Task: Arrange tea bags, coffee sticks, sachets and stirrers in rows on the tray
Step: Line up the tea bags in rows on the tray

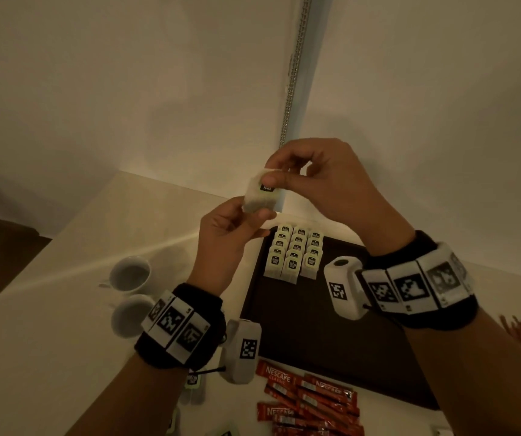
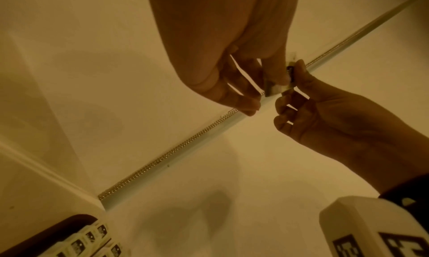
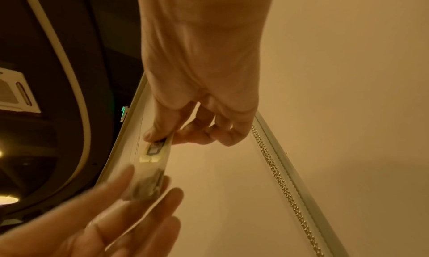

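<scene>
Both hands hold a small stack of tea bags (image 1: 260, 196) in the air above the far end of a dark tray (image 1: 316, 335). The right hand (image 1: 325, 180) pinches the top by thumb and forefinger; the left hand (image 1: 224, 240) pinches the lower edge. The bags look light, soft and easily crushed, so a gentle hold at the paper tag or edges suits best. Three rows of tea bags (image 1: 295, 253) already lie on the tray.

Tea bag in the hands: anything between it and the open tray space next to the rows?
Nothing visible. Both the left hand and right hand hold the tea bag above the tray; bare tray lies beside the rows of tea bags.
</scene>
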`<state>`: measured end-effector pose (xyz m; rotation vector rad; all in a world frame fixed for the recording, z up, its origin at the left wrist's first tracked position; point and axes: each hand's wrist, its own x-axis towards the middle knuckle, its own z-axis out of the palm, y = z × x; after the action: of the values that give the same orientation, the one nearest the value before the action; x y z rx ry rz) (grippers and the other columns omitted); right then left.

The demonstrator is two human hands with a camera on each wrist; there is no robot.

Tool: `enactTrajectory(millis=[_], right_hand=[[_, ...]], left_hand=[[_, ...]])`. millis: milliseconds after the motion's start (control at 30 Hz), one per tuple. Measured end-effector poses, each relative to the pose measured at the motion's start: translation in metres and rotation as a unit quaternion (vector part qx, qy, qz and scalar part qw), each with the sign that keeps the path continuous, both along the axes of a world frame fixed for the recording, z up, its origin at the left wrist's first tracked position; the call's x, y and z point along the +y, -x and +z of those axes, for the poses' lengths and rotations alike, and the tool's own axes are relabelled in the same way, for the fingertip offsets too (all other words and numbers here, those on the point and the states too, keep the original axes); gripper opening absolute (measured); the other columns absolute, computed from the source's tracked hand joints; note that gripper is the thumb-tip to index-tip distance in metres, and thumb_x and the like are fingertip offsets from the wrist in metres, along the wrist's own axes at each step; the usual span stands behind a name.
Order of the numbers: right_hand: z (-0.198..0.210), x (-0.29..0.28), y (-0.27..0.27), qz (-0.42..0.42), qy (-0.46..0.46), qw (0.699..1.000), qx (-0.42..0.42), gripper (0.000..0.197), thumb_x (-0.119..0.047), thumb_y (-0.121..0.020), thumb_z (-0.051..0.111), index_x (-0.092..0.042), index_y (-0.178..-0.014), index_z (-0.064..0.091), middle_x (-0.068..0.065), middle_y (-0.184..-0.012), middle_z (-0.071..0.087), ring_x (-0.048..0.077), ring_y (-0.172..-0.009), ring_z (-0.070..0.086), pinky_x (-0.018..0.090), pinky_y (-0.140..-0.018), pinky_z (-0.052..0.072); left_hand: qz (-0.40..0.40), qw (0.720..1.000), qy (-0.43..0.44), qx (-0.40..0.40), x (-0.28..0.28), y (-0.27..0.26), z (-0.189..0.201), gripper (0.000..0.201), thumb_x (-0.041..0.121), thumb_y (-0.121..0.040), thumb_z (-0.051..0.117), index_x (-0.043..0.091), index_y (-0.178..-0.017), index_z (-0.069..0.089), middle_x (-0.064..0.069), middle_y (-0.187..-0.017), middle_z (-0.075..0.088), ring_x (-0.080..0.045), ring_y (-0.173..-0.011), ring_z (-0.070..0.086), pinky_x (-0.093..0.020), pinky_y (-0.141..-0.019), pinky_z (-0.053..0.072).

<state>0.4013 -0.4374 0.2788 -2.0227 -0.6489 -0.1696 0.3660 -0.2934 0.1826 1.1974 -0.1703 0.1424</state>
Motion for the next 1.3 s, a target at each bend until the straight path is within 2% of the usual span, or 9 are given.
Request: enactTrajectory(millis=[133, 267, 567, 700, 833, 900, 1000, 1167, 1300], right_hand=[[0.000, 0.002, 0.002, -0.023, 0.012, 1.000, 0.014, 0.013, -0.023, -0.074, 0.078, -0.017, -0.082, 0.069, 0.004, -0.068, 0.066, 0.016, -0.060, 0.059, 0.018, -0.060, 0.047], [0.002, 0.006, 0.004, -0.035, 0.033, 0.999, 0.021, 0.013, -0.024, -0.076, 0.077, -0.015, -0.082, 0.070, -0.009, -0.060, 0.061, -0.001, -0.051, 0.053, 0.007, -0.055, 0.041], [-0.002, 0.004, 0.002, -0.059, 0.040, 0.997, 0.025, 0.011, -0.025, -0.076, 0.077, -0.016, -0.078, 0.071, -0.003, -0.065, 0.065, 0.000, -0.056, 0.053, 0.013, -0.058, 0.046], [-0.007, 0.003, 0.005, -0.056, 0.030, 0.998, 0.031, 0.011, -0.025, -0.077, 0.076, -0.015, -0.080, 0.072, 0.002, -0.067, 0.065, 0.003, -0.057, 0.053, 0.017, -0.059, 0.047], [-0.016, -0.004, 0.003, -0.052, 0.023, 0.997, 0.044, 0.008, -0.025, -0.078, 0.074, -0.018, -0.079, 0.070, -0.011, -0.063, 0.060, -0.001, -0.055, 0.052, 0.012, -0.055, 0.043], [-0.029, -0.016, 0.000, -0.067, 0.036, 0.996, 0.052, 0.006, -0.023, -0.079, 0.074, -0.019, -0.080, 0.069, -0.013, -0.064, 0.060, -0.002, -0.056, 0.053, 0.009, -0.054, 0.042], [-0.068, -0.042, -0.006, -0.090, 0.116, 0.985, 0.087, 0.006, -0.018, -0.080, 0.072, -0.019, -0.083, 0.067, -0.013, -0.072, 0.062, -0.004, -0.062, 0.056, 0.007, -0.059, 0.041], [-0.149, -0.081, -0.006, -0.121, 0.258, 0.931, 0.230, 0.010, -0.014, -0.087, 0.064, -0.013, -0.097, 0.063, -0.004, -0.092, 0.060, 0.006, -0.081, 0.055, 0.017, -0.075, 0.044], [-0.195, -0.091, -0.007, -0.098, 0.306, 0.893, 0.314, 0.018, -0.017, -0.089, 0.061, -0.011, -0.106, 0.061, 0.003, -0.107, 0.060, 0.012, -0.095, 0.054, 0.022, -0.081, 0.041]], left_hand=[[-0.039, 0.999, 0.002, 0.016, -0.004, 0.003, 0.001, 0.017, 0.016, -0.078, 0.066, 0.028, -0.087, 0.075, 0.002, -0.087, 0.074, -0.013, -0.082, 0.070, -0.020, -0.066, 0.052], [-0.076, 0.996, 0.004, 0.037, -0.011, 0.007, 0.000, 0.017, 0.016, -0.080, 0.063, 0.024, -0.093, 0.072, 0.001, -0.091, 0.074, -0.014, -0.083, 0.069, -0.022, -0.069, 0.053], [-0.073, 0.989, 0.095, 0.088, -0.017, 0.011, -0.004, 0.018, 0.022, -0.081, 0.056, 0.016, -0.087, 0.071, -0.002, -0.092, 0.074, -0.012, -0.083, 0.068, -0.021, -0.069, 0.054], [-0.065, 0.989, 0.090, 0.100, -0.018, 0.011, -0.007, 0.022, 0.022, -0.081, 0.056, 0.010, -0.097, 0.066, 0.000, -0.094, 0.074, -0.012, -0.085, 0.068, -0.020, -0.069, 0.053], [-0.056, 0.989, 0.080, 0.115, -0.014, 0.011, -0.012, 0.035, 0.025, -0.080, 0.057, 0.014, -0.114, 0.059, -0.001, -0.098, 0.072, -0.018, -0.094, 0.067, -0.025, -0.075, 0.054], [-0.048, 0.990, 0.052, 0.124, -0.004, 0.013, -0.018, 0.039, 0.029, -0.081, 0.057, 0.018, -0.117, 0.058, -0.002, -0.105, 0.070, -0.020, -0.098, 0.067, -0.027, -0.077, 0.054], [-0.030, 0.990, -0.031, 0.135, 0.021, 0.022, -0.031, 0.030, 0.033, -0.083, 0.054, 0.018, -0.107, 0.064, -0.004, -0.106, 0.070, -0.022, -0.095, 0.067, -0.028, -0.075, 0.053], [0.003, 0.976, -0.142, 0.162, 0.065, 0.050, -0.057, 0.018, 0.015, -0.091, 0.051, 0.012, -0.101, 0.066, -0.006, -0.092, 0.071, -0.019, -0.081, 0.066, -0.024, -0.070, 0.054], [0.013, 0.962, -0.184, 0.201, 0.091, 0.080, -0.075, 0.018, 0.001, -0.093, 0.048, 0.003, -0.099, 0.065, -0.007, -0.085, 0.072, -0.016, -0.073, 0.065, -0.022, -0.065, 0.053]])
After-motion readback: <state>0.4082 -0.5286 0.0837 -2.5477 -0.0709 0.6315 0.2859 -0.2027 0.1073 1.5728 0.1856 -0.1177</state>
